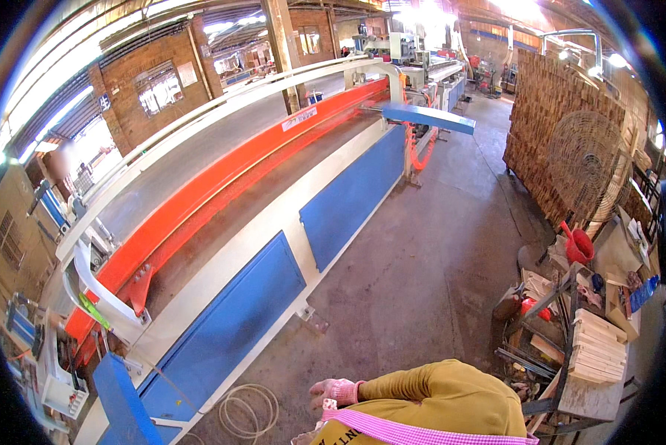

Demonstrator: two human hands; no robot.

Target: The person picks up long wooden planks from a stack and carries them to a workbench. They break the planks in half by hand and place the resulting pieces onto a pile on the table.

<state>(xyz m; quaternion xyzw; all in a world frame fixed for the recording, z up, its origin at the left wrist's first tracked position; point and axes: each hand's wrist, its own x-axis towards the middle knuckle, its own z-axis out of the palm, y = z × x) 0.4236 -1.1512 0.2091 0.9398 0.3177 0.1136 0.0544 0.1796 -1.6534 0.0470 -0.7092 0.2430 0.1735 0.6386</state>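
Coiled pale hose (248,406) lies loose on the concrete floor (422,282), just beside the base of the long cream-and-blue woodworking machine with its red rail (222,185). Left hand in a pink knit glove (336,391) hangs near the coil, touching nothing, fingers loosely curled together. Right hand not visible, state unknown. Yellow sleeve (429,389) fills the lower edge. Risk, as I judge it: a foot catching the coil, a trip toward the machine. Stacked pale wood blocks (598,345) sit well apart, right.
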